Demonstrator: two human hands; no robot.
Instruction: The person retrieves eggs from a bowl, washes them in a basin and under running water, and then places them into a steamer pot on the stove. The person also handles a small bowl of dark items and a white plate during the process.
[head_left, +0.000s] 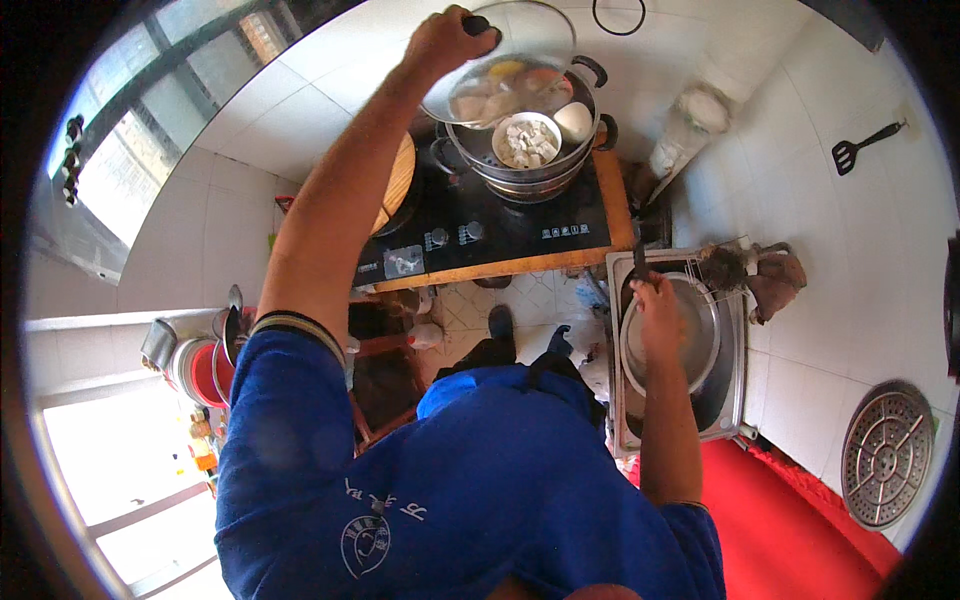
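Observation:
My left hand (454, 41) grips the dark knob of a clear glass pot lid (517, 37), raised and tilted over a metal steamer pot (529, 180) on the cooktop. In the steamer sit a white bowl (527, 140) of pale cubed food and a smooth round white item (574, 121). Yellow and pinkish foods show blurred through the glass. Over the sink (739, 375), my right hand (658, 307) is closed around a dark handle (640, 259); what the handle belongs to cannot be made out. Below that hand is a round metal basin (705, 330) holding cloudy liquid.
A round wooden board or lid (397, 184) lies on the black cooktop's (495, 244) left side, partly behind my forearm. A wire rack (720, 266) with a brown cloth (776, 281) edges the sink. A slotted spatula (862, 148) and perforated steamer plate (889, 454) are against the right wall.

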